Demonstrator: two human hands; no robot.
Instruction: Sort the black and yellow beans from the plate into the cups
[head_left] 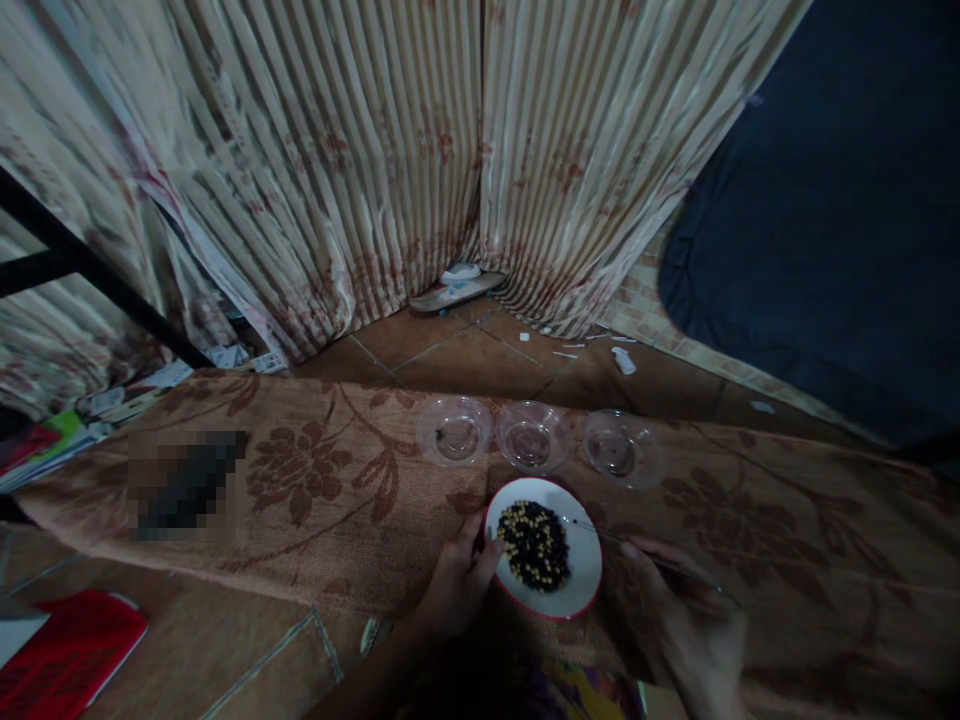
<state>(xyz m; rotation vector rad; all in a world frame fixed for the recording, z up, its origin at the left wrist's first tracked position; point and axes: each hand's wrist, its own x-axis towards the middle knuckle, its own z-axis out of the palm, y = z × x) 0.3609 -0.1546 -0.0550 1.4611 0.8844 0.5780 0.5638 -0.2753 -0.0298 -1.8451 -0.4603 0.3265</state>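
Striped curtains (420,150) are hanging across the top of the frame above a tiled floor (420,345), and a patterned brown cloth (330,500) is stretching across the lower half. From my end of the feed, I'm looking down at a white plate (586,575), sitting just right of center in the lower frame. A heap of dark and yellow beans (534,548) is lying on it, a little left of the plate's middle. The left hand (455,577) is gripping the plate's left edge, its thumb just beside the heap. At the lower right, the right hand (690,610) is holding a thin metal tool (611,537), fingers closed around it. I'm lining up by that tool: its long axis is running from lower right to upper left, the tip crossing the plate's right rim toward the heap's upper right. So the beans are lying leftward of the right fingers, with the left thumb nearer. In this dim light, I'm not making out for certain whether the tip is pinching a bean. Three clear bowls (517,460) are standing in a row just above the plate.
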